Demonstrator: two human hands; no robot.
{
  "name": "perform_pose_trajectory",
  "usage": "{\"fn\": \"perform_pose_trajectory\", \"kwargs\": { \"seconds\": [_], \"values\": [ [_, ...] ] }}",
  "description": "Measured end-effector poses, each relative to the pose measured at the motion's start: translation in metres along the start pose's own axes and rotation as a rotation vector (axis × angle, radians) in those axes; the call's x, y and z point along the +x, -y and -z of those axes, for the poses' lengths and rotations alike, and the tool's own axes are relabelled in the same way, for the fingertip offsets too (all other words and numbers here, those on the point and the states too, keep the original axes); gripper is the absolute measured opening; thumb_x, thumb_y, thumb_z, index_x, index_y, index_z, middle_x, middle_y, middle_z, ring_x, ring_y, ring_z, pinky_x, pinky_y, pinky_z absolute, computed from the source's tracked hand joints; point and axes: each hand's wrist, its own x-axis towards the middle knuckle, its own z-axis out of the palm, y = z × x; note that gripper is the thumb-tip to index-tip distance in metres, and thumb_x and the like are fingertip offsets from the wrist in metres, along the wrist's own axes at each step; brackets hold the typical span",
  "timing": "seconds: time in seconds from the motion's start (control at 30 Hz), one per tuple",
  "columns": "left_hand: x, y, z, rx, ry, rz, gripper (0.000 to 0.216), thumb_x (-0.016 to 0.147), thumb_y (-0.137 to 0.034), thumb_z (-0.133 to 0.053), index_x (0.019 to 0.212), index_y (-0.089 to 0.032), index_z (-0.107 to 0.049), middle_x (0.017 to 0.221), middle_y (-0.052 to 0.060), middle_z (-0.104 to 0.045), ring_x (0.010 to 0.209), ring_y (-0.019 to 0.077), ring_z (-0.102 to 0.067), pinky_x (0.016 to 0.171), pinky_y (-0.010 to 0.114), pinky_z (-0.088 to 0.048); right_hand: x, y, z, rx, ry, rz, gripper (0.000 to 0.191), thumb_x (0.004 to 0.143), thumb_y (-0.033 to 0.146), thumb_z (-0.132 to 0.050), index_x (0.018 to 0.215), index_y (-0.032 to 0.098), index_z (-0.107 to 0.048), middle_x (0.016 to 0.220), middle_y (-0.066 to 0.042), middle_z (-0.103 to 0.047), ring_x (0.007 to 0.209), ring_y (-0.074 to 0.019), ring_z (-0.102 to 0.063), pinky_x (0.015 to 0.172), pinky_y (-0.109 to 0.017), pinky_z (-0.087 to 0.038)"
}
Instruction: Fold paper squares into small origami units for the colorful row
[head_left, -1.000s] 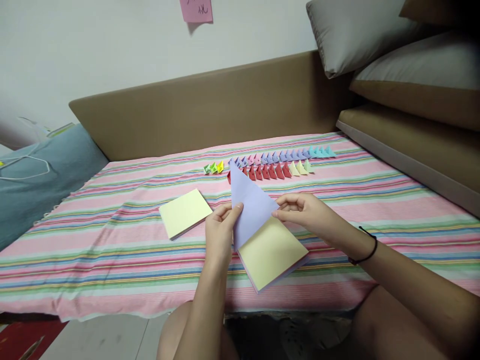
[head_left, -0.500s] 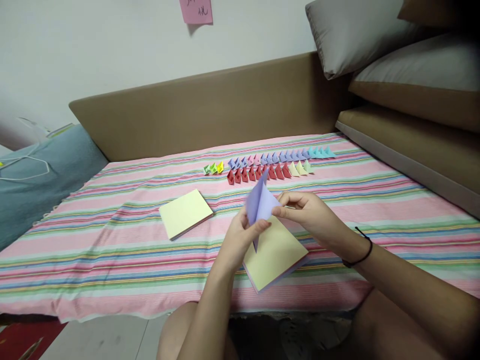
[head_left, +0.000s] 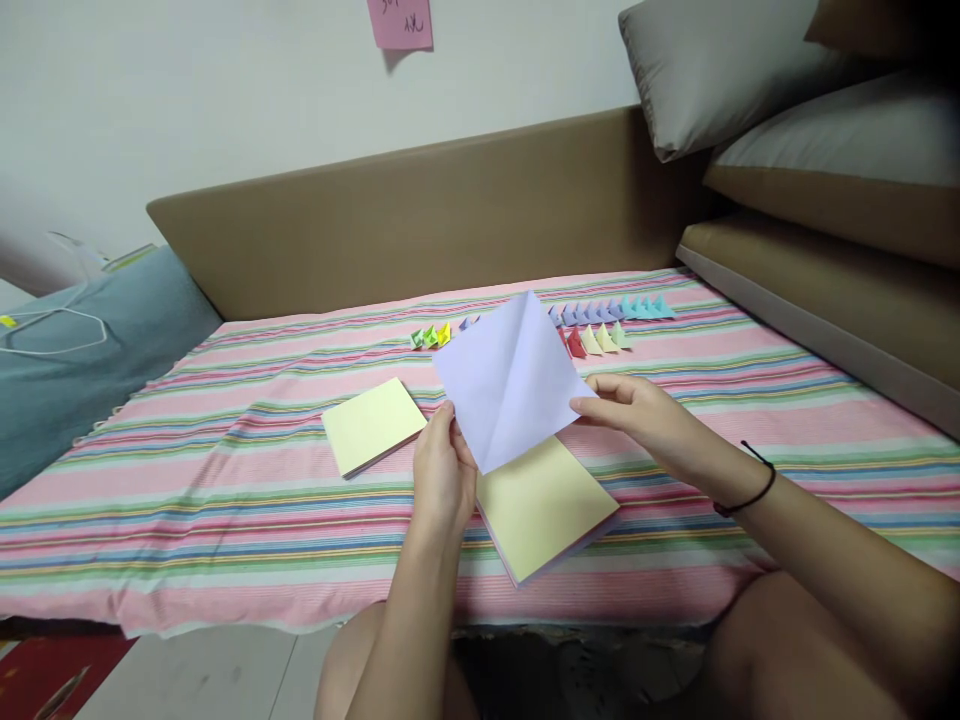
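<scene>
Near the front edge of the striped cloth (head_left: 225, 450), which spreads wide leftward, left grip (head_left: 444, 458) and right grip (head_left: 619, 405) pinch 1 creased lilac sheet (head_left: 517, 380) by 1 edge and 1 corner, partly screening 1 pale-yellow-topped paper stack (head_left: 544, 515) and 2 rows of origami figures (head_left: 595, 341), with 1 other paper stack (head_left: 372, 427) and 3 green-and-yellow figures (head_left: 430, 337) leftward.

Sheet (head_left: 514, 385) before folded papers (head_left: 606, 340)
</scene>
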Motion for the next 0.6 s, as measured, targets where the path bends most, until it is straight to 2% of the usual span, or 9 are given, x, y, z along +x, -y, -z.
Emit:
{"fn": "perform_pose_trajectory", "kwargs": {
  "seconds": [0.1,0.2,0.27,0.3,0.37,0.43,0.47,0.53,0.6],
  "values": [
    [0.001,-0.002,0.003,0.061,0.036,0.066,0.014,0.077,-0.03,-0.059,0.075,-0.016,-0.057,0.075,0.003,-0.07,0.065,0.0124,-0.066,0.062,0.021,-0.051,0.003,-0.006,0.001,-0.108,0.038,-0.042,0.021,0.075,0.039,-0.061,0.069,0.02,-0.06,0.075,-0.001,-0.063,0.074,-0.0189,-0.058,0.068,-0.03,-0.043],
    [-0.003,-0.004,0.003,0.073,0.144,0.12,0.046,0.078,-0.059,-0.05,0.092,-0.016,-0.057,0.098,0.014,-0.07,0.08,0.0218,-0.068,0.068,0.031,-0.053,0.006,-0.009,-0.003,-0.055,0.005,-0.013,0.015,0.073,0.034,-0.061,0.074,0.02,-0.062,0.079,-0.001,-0.065,0.079,-0.0198,-0.059,0.074,-0.03,-0.043],
    [-0.006,-0.004,0.002,0.084,0.231,0.156,0.065,0.074,-0.07,-0.046,0.108,-0.016,-0.055,0.118,0.018,-0.062,0.094,0.0263,-0.065,0.072,0.035,-0.053,0.007,-0.01,-0.006,-0.013,-0.044,0.027,0.012,0.072,0.03,-0.06,0.078,0.02,-0.062,0.082,-0.001,-0.064,0.082,-0.0197,-0.059,0.077,-0.031,-0.042],
    [-0.008,-0.003,0.002,0.126,0.279,0.176,0.067,0.071,-0.068,-0.053,0.116,-0.018,-0.052,0.127,0.018,-0.056,0.1,0.027,-0.063,0.075,0.035,-0.053,0.007,-0.01,-0.007,-0.022,-0.068,0.045,0.011,0.072,0.03,-0.06,0.077,0.02,-0.06,0.08,-0.001,-0.063,0.08,-0.0192,-0.058,0.075,-0.03,-0.043],
    [-0.011,0.002,0.001,0.274,0.355,0.182,0.074,0.062,-0.046,-0.076,0.125,-0.023,-0.047,0.138,0.014,-0.046,0.109,0.0268,-0.058,0.08,0.033,-0.051,0.006,-0.009,-0.009,-0.089,-0.097,0.069,0.012,0.072,0.03,-0.059,0.069,0.02,-0.055,0.069,0.001,-0.058,0.069,-0.017,-0.055,0.066,-0.028,-0.041],
    [-0.012,0.007,-0.001,0.41,0.424,0.164,0.083,0.052,-0.024,-0.084,0.127,-0.025,-0.047,0.137,0.012,-0.048,0.111,0.026,-0.056,0.083,0.031,-0.049,0.004,-0.008,-0.01,-0.168,-0.096,0.089,0.017,0.073,0.031,-0.059,0.064,0.021,-0.049,0.059,0.004,-0.048,0.059,-0.0141,-0.047,0.056,-0.026,-0.035],
    [-0.012,0.009,-0.001,0.441,0.455,0.162,0.08,0.053,-0.022,-0.084,0.125,-0.024,-0.049,0.132,0.011,-0.053,0.109,0.0256,-0.058,0.083,0.031,-0.049,0.003,-0.007,-0.01,-0.197,-0.088,0.1,0.019,0.074,0.031,-0.058,0.063,0.021,-0.046,0.058,0.004,-0.044,0.057,-0.013,-0.044,0.054,-0.026,-0.032],
    [-0.009,0.013,0.0,0.453,0.469,0.172,0.059,0.063,-0.029,-0.077,0.118,-0.021,-0.057,0.114,0.01,-0.064,0.096,0.0234,-0.063,0.077,0.03,-0.049,0.001,-0.006,-0.011,-0.244,-0.073,0.124,0.02,0.076,0.03,-0.056,0.063,0.021,-0.043,0.059,0.005,-0.04,0.057,-0.0119,-0.041,0.053,-0.025,-0.03],
    [-0.005,0.014,0.003,0.46,0.386,0.169,0.036,0.073,-0.039,-0.067,0.102,-0.018,-0.065,0.093,0.007,-0.07,0.079,0.0196,-0.064,0.068,0.027,-0.048,0.001,-0.006,-0.01,-0.295,-0.065,0.139,0.023,0.076,0.03,-0.056,0.062,0.021,-0.041,0.061,0.004,-0.04,0.058,-0.0117,-0.041,0.054,-0.025,-0.03]
  ]
}}
